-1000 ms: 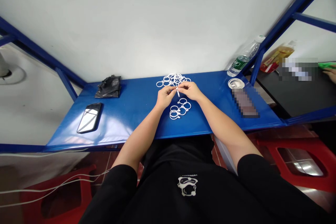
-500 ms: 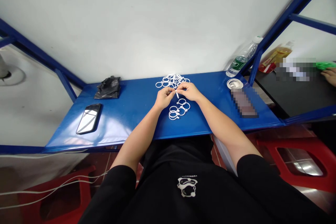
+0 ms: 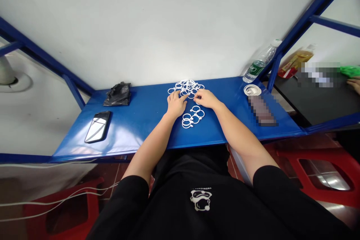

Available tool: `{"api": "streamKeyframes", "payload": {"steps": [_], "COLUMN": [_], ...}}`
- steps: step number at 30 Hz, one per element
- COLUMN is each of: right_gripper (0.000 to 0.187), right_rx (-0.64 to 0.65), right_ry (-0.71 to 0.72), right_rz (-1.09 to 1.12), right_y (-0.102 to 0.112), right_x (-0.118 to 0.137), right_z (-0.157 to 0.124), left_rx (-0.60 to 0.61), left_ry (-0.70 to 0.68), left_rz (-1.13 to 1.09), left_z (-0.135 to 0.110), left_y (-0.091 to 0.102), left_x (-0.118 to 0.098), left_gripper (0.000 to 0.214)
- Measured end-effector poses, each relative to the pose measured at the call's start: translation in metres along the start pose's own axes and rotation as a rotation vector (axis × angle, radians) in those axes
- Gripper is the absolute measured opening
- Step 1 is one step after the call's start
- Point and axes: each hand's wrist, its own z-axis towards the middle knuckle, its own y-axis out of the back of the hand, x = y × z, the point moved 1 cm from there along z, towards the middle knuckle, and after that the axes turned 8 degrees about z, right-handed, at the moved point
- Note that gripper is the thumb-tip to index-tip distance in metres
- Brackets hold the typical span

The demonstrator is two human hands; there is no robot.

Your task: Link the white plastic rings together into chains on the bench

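A loose pile of white plastic rings (image 3: 187,85) lies at the back of the blue table (image 3: 135,120). A smaller group of white rings (image 3: 192,116) lies nearer to me, between my wrists. My left hand (image 3: 174,104) rests on the table with its fingers stretched forward, the tips touching the near edge of the far pile. My right hand (image 3: 206,98) sits just right of it, fingers curled down and pinched on a white ring (image 3: 198,102) at the table surface.
A black phone (image 3: 97,126) lies at the left, with a crumpled black bag (image 3: 117,93) behind it. At the right stand a tape roll (image 3: 252,90) and a water bottle (image 3: 260,62). Blue frame bars rise on both sides. Another person's hand (image 3: 354,83) shows at the far right.
Both hands were raised together, working one ring between the fingertips. They have now dropped to the table and parted, and the left fingers have reached forward to the far pile.
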Motion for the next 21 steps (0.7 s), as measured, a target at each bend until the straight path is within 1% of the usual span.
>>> {"api": "streamKeyframes", "payload": {"steps": [2,4,6,8,10,12,14,17,19,21], "right_gripper": [0.014,0.027,0.036,0.031,0.020,0.013,0.011,0.012,0.014,0.017], "right_rx": [0.079,0.149,0.180,0.145,0.070,0.002,-0.037,-0.061,-0.069,-0.054], "right_ry": [0.000,-0.019,-0.043,-0.058,-0.070,-0.081,-0.083,-0.076,-0.079,-0.090], "right_rz": [-0.032,-0.022,0.021,0.079,0.122,0.135,0.129,0.128,0.134,0.151], "right_y": [-0.003,-0.005,-0.007,-0.008,-0.009,-0.009,-0.010,-0.011,-0.011,-0.012], "right_x": [-0.001,0.000,0.000,-0.001,-0.005,-0.010,-0.014,-0.016,-0.015,-0.014], "right_z": [0.001,0.001,0.001,0.001,0.001,0.001,0.002,0.002,0.002,0.002], "left_rx": [0.045,0.076,0.071,0.023,-0.045,-0.106,-0.149,-0.199,-0.233,-0.262], "left_ry": [-0.014,-0.016,-0.035,-0.066,-0.086,-0.101,-0.118,-0.113,-0.094,-0.072], "left_rz": [0.045,0.054,0.023,-0.034,-0.097,-0.156,-0.203,-0.242,-0.247,-0.242], "left_z": [0.001,0.002,0.003,0.004,0.005,0.005,0.006,0.006,0.007,0.006], "left_y": [0.000,-0.002,-0.005,-0.010,-0.015,-0.019,-0.021,-0.021,-0.019,-0.018], "left_x": [-0.003,-0.003,-0.002,0.001,0.003,0.006,0.007,0.009,0.009,0.011], "left_gripper": [0.046,0.047,0.046,0.042,0.037,0.032,0.025,0.014,0.013,0.016]}}
